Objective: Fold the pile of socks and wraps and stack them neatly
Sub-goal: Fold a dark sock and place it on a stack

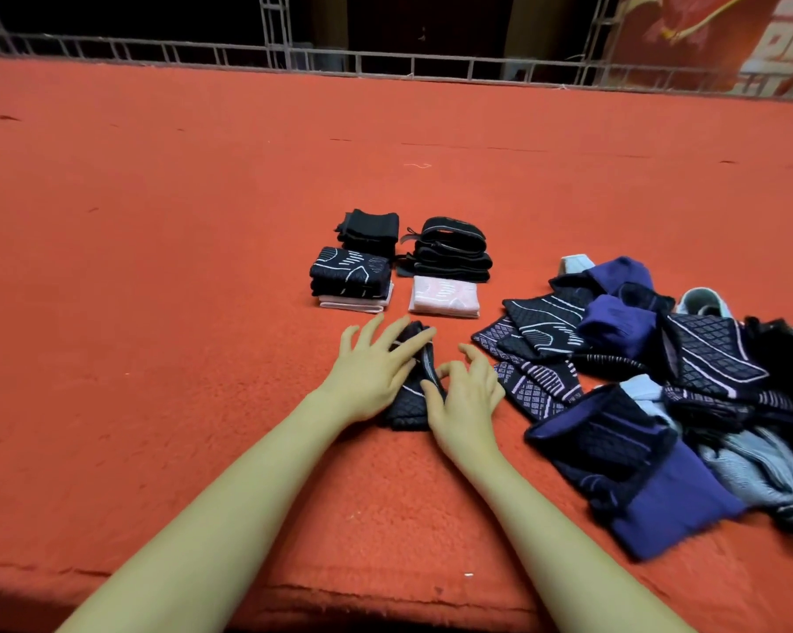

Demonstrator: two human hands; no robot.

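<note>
A dark navy patterned wrap [413,395] lies on the red surface in front of me, partly folded. My left hand [376,367] rests on its left side with fingers spread and straight. My right hand [465,390] sits on its right side, thumb and forefinger pinching the fabric edge. Behind them stand folded stacks: a black one [369,228], a black wrap stack [451,251], a navy patterned stack on pink [351,278] and a pink folded piece [445,296]. The unfolded pile [650,381] of navy, purple and light blue pieces spreads at the right.
The red felt-covered table [180,267] stretches far to the left and back. Its front edge [294,591] runs just below my forearms. A metal railing [385,66] lines the far side.
</note>
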